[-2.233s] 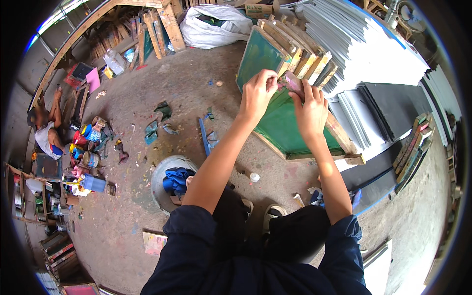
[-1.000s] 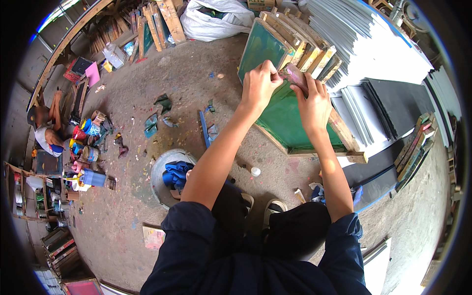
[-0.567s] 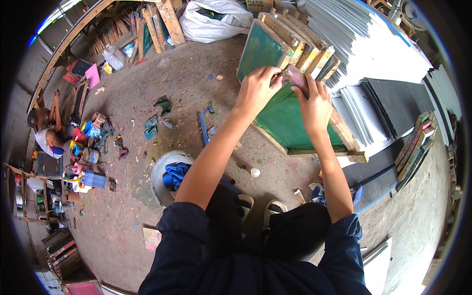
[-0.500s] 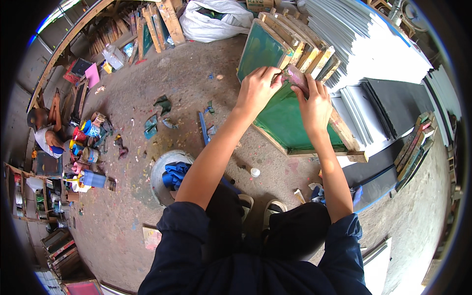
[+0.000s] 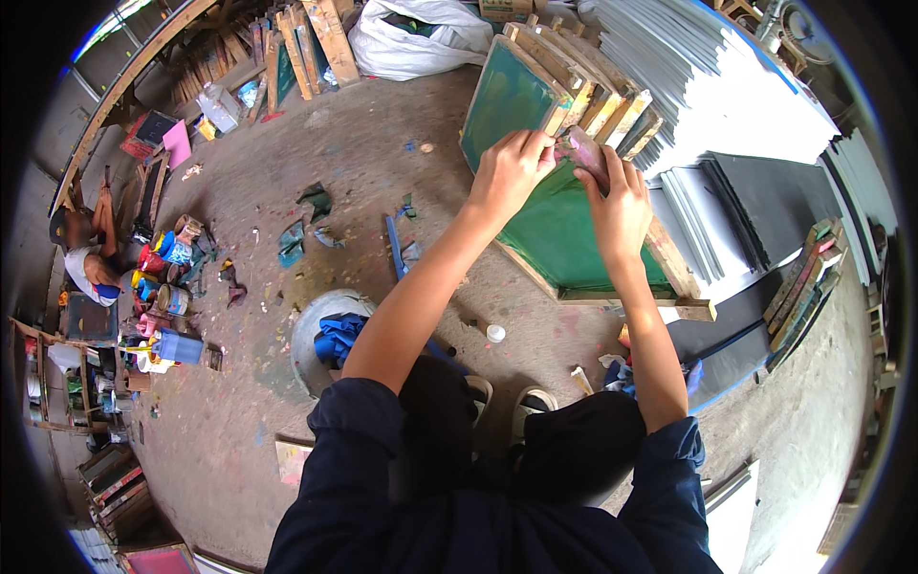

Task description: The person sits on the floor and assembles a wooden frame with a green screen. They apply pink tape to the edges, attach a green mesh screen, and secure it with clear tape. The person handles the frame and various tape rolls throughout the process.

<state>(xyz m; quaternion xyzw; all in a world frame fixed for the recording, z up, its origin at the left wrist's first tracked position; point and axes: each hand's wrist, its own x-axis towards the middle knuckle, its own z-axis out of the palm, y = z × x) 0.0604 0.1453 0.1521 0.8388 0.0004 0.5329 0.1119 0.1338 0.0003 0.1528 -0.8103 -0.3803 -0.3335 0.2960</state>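
We look down on our two bare hands, raised ahead of us to the right of centre. The right hand (image 5: 622, 212) holds a small pinkish piece (image 5: 587, 155), its thumb on the near side and its bent fingers close together along the far side. The left hand (image 5: 514, 174) meets the piece's left end, thumb and fingertips drawn together; we cannot tell whether they pinch the piece itself or something thin.

Below the hands in our view is a tilted green panel in a wooden frame (image 5: 564, 244). Our hands hide its upper corner, and our right forearm crosses its lower right part. Behind it leans a row of wooden frames (image 5: 598, 96), with a tall stack of white sheets (image 5: 703, 110) to the right and black sheets (image 5: 770, 196) nearer us.

By our left knee stands a round metal tub (image 5: 302, 356) holding blue cloth (image 5: 339, 337); our left arm and leg hide its right side. A little white container (image 5: 494, 333) sits on the stained floor beyond our feet. Dark rags (image 5: 292, 244) lie further left, then clustered paint cans (image 5: 174, 299) beside a seated person (image 5: 93, 273). A white sack (image 5: 421, 53) slumps at the far side.
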